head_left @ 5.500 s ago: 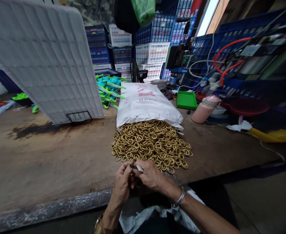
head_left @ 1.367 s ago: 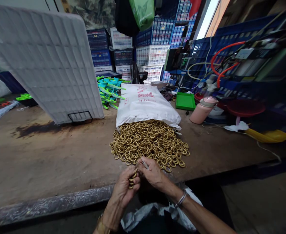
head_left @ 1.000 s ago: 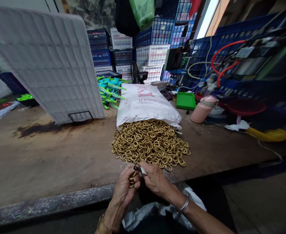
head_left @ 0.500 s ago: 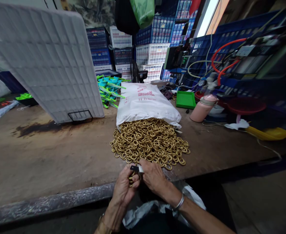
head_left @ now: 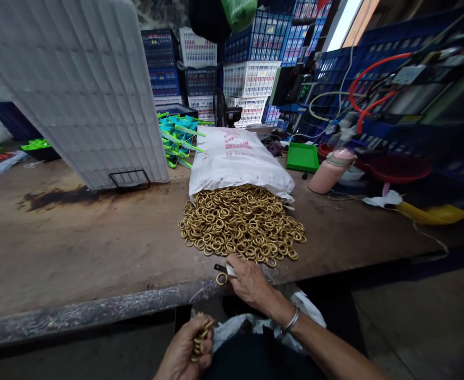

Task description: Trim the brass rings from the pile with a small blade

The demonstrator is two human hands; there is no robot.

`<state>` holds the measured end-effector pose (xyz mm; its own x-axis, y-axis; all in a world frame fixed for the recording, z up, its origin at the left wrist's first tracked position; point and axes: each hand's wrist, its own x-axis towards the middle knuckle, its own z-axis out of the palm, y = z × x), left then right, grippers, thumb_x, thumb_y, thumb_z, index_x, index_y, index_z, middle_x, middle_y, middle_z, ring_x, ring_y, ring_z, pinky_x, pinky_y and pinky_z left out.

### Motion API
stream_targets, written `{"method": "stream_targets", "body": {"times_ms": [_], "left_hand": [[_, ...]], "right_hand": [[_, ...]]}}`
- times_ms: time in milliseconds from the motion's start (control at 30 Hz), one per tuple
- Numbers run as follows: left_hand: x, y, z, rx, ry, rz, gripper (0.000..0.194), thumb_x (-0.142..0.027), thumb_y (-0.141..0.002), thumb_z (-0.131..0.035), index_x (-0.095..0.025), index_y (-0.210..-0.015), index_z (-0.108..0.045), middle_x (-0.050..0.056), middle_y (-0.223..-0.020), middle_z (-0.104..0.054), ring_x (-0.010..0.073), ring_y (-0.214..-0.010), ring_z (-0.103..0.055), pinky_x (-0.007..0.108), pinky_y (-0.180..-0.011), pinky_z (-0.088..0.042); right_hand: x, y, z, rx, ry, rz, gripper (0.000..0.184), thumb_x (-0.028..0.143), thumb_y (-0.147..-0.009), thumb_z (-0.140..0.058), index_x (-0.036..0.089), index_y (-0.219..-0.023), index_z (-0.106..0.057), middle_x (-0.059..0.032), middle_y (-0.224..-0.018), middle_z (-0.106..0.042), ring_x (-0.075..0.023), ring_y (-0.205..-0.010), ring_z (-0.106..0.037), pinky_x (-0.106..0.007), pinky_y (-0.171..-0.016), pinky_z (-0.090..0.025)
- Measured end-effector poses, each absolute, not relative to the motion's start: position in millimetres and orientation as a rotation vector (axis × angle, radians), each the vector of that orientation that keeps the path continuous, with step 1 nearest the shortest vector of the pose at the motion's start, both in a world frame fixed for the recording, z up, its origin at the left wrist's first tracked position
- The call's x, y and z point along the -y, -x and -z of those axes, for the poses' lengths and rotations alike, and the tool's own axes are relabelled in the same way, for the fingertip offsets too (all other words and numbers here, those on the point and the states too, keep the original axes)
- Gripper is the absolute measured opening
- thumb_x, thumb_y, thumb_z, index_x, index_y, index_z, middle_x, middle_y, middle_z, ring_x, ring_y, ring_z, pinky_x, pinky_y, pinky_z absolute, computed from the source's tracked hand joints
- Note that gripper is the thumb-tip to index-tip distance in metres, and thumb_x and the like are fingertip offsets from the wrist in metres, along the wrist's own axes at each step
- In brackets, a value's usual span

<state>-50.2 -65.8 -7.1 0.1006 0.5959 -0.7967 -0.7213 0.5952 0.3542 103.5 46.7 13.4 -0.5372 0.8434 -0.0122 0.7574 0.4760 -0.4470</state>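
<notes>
My left hand (head_left: 182, 348) is low, in front of the table's edge, its fingers curled round several gold-coloured rings (head_left: 196, 348). Over the table edge, my right hand (head_left: 251, 284) grips a small knife-like tool (head_left: 220, 268) with a dark flat blade; something white shows at its base. A single gold ring (head_left: 221, 279) is just below the blade, close to the right fingertips; whether it touches the blade I cannot tell. Beyond the right hand a heap of rings (head_left: 240, 224) spills from the mouth of a white woven sack (head_left: 235, 163) with red print.
A grey ribbed panel (head_left: 85, 100) stands upright on the left. Teal and green plastic parts (head_left: 176, 138) lie behind it. To the right are a green tray (head_left: 302, 157), a pink bottle (head_left: 329, 174) and a machine with orange hoses (head_left: 406, 79). Stacked crates (head_left: 251, 79) fill the back.
My left hand has moved down and away from my right hand, carrying its rings off the table edge. The right hand stays nearly in place with the tool, and a single ring shows beside the blade.
</notes>
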Motion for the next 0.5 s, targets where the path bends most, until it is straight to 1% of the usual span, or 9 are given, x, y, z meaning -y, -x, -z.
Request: {"method": "stream_targets", "body": {"times_ms": [67,133,233,267,333,433,500], "left_hand": [[61.0,40.6,22.2,-1.146,0.206,-0.938,0.016,-0.017,-0.077,-0.055,-0.009,-0.063,-0.054,-0.001,-0.044,-0.049,0.0035,-0.03,-0.039,0.013,-0.028,-0.024],[52.3,29.5,33.7,-1.174,0.262,-0.953,0.015,-0.014,-0.078,-0.054,-0.008,-0.063,-0.056,0.002,-0.045,-0.055,0.0064,-0.033,-0.047,0.015,-0.032,-0.035],[37.6,11.5,50.1,-1.143,0.275,-1.053,0.013,-0.005,-0.075,-0.052,-0.009,-0.064,-0.057,0.006,-0.054,-0.063,0.0137,-0.049,-0.061,0.025,-0.05,-0.05],[33.2,5.5,56.1,-1.101,0.238,-1.08,0.015,-0.001,-0.074,-0.05,-0.009,-0.064,-0.058,0.008,-0.06,-0.066,0.0155,-0.057,-0.063,0.028,-0.058,-0.052],[26.2,-5.0,68.1,-1.073,0.159,-1.099,0.02,0.003,-0.071,-0.048,-0.01,-0.06,-0.059,0.009,-0.064,-0.068,0.0173,-0.064,-0.065,0.032,-0.068,-0.052],[21.2,-13.6,80.7,-1.103,0.083,-1.078,0.022,0.003,-0.066,-0.052,-0.013,-0.053,-0.058,0.006,-0.058,-0.067,0.0175,-0.064,-0.064,0.03,-0.071,-0.05],[22.3,-12.7,82.6,-1.129,0.033,-1.033,0.017,-0.001,-0.063,-0.059,-0.014,-0.051,-0.058,0.006,-0.057,-0.066,0.0193,-0.065,-0.064,0.029,-0.069,-0.049]], "right_hand": [[-38.6,-101.6,-8.2,2.491,1.393,-0.644,0.016,0.018,-0.078,-0.045,0.02,-0.094,-0.049,-0.0014,-0.082,-0.059,-0.0141,-0.073,-0.053,-0.023,-0.062,-0.028],[-33.6,-99.7,-4.0,2.503,1.42,-0.625,0.017,0.023,-0.078,-0.048,0.021,-0.095,-0.049,-0.0021,-0.089,-0.058,-0.0155,-0.077,-0.053,-0.024,-0.063,-0.028],[-31.8,-97.1,0.7,2.504,1.44,-0.581,0.015,0.023,-0.078,-0.049,0.022,-0.093,-0.049,-0.002,-0.093,-0.057,-0.0163,-0.08,-0.052,-0.025,-0.065,-0.028],[-32.0,-96.3,1.9,2.494,1.449,-0.577,0.015,0.023,-0.078,-0.049,0.022,-0.092,-0.049,-0.0018,-0.092,-0.057,-0.0164,-0.08,-0.052,-0.025,-0.065,-0.028],[-32.2,-95.2,3.9,2.469,1.457,-0.574,0.016,0.023,-0.076,-0.05,0.022,-0.092,-0.05,-0.0018,-0.092,-0.057,-0.0166,-0.08,-0.052,-0.025,-0.065,-0.029],[-30.9,-94.7,6.6,2.428,1.463,-0.548,0.018,0.022,-0.075,-0.049,0.021,-0.094,-0.05,-0.0026,-0.092,-0.058,-0.017,-0.079,-0.052,-0.025,-0.065,-0.029],[-29.9,-95.2,8.6,2.402,1.447,-0.533,0.019,0.018,-0.076,-0.046,0.021,-0.094,-0.049,-0.0025,-0.089,-0.058,-0.0164,-0.077,-0.052,-0.025,-0.064,-0.028]]}}
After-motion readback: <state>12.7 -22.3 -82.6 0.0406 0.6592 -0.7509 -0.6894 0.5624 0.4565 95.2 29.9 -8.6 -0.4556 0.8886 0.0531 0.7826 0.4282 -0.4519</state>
